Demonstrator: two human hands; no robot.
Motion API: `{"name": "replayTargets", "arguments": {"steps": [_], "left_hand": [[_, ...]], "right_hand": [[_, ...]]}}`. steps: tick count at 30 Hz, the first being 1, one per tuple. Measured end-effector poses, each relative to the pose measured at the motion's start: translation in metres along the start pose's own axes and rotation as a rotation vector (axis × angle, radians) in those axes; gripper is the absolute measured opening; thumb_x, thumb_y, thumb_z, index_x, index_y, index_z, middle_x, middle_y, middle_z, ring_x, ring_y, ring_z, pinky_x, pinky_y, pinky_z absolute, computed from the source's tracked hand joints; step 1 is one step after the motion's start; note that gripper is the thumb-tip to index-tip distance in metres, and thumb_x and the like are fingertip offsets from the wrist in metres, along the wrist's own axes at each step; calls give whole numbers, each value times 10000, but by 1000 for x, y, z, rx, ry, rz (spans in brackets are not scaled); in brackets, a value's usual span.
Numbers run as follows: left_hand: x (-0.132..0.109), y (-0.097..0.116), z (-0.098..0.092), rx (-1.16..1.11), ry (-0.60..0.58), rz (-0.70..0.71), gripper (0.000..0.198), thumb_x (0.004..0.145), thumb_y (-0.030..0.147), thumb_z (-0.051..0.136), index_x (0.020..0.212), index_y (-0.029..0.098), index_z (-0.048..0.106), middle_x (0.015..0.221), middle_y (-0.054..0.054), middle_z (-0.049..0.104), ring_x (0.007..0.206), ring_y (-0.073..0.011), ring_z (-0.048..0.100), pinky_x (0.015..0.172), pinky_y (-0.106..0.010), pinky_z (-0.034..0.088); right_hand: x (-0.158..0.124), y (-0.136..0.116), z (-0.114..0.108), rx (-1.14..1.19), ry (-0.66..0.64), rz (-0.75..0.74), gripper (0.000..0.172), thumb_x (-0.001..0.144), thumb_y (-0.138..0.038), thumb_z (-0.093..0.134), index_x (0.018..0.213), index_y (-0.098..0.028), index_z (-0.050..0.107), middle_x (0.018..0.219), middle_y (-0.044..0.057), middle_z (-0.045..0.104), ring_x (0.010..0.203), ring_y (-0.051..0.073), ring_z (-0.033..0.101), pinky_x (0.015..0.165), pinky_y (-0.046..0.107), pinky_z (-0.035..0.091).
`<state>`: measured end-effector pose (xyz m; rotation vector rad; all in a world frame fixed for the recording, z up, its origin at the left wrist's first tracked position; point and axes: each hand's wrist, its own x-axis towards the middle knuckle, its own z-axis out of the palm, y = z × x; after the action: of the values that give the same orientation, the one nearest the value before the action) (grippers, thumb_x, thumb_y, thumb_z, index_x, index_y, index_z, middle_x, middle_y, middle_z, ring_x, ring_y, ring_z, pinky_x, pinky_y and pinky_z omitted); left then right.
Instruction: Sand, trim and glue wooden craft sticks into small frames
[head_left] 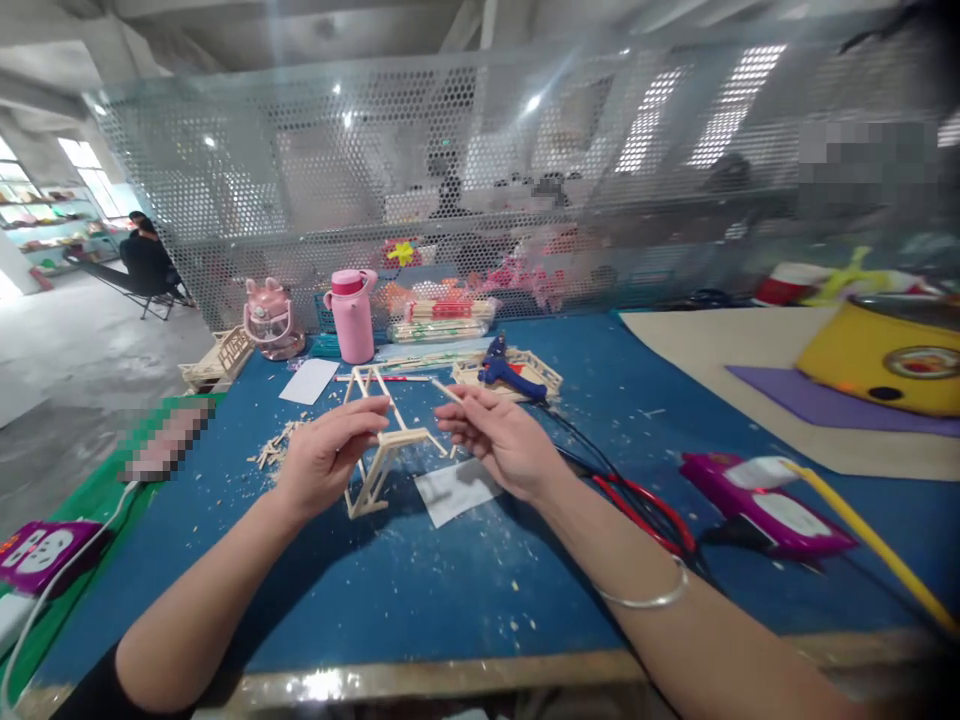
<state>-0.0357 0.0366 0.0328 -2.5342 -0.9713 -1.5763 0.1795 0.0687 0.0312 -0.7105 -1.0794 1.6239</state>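
Observation:
My left hand (330,450) is closed on a small frame of thin wooden sticks (403,437), gripping it near the top. The frame looks like a little chair, tilted above the blue table. To its right, my right hand (499,435) pinches a short wooden stick (448,391) between thumb and fingers, apart from the frame. A white paper (454,492) lies beneath the right hand. Behind that hand, a blue glue gun (510,370) rests on a wooden-stick tray (551,372). Cut stick pieces (271,448) are heaped left of the frame.
A pink bottle (352,320) and a clear pink jug (274,325) stand at the back left, near bundled sticks (442,320). Purple power strip (765,505), cables (652,510) and a yellow pot (885,355) occupy the right. A perforated metal screen (315,190) rises behind.

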Motion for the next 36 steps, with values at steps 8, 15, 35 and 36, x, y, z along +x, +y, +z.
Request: {"name": "replayTargets", "arguments": {"steps": [8, 15, 35, 36], "left_hand": [[-18, 0, 12, -49, 59, -59, 272, 807, 71, 510, 1028, 204, 598, 1150, -90, 638, 1026, -161, 616, 870, -278, 502], [-27, 5, 11, -300, 27, -275, 365, 861, 155, 442, 1179, 282, 570, 1338, -56, 489, 1162, -192, 519, 956, -355, 452], [-34, 10, 4, -505, -77, -382, 506, 792, 162, 512, 1279, 295, 478, 1010, -38, 610, 858, -165, 554, 767, -312, 480], [-34, 10, 6, -539, -81, -400, 520, 788, 167, 526, 1291, 287, 466, 1016, -39, 625, 842, -163, 568, 750, -303, 486]], "right_hand": [[-1, 8, 1, -47, -35, -77, 376, 730, -518, 582, 641, -199, 406, 428, -66, 522, 383, 62, 434, 400, 170, 349], [-6, 16, 6, -272, -59, -206, 351, 805, -517, 496, 707, -180, 483, 705, 0, 603, 528, 75, 502, 477, 201, 389], [-37, 27, 28, -497, -135, -650, 260, 883, -443, 423, 766, -220, 489, 1064, 47, 633, 781, 143, 621, 685, 319, 510], [-37, 27, 28, -528, -132, -672, 259, 881, -445, 426, 768, -221, 491, 1072, 46, 634, 795, 148, 624, 714, 335, 509]]}}
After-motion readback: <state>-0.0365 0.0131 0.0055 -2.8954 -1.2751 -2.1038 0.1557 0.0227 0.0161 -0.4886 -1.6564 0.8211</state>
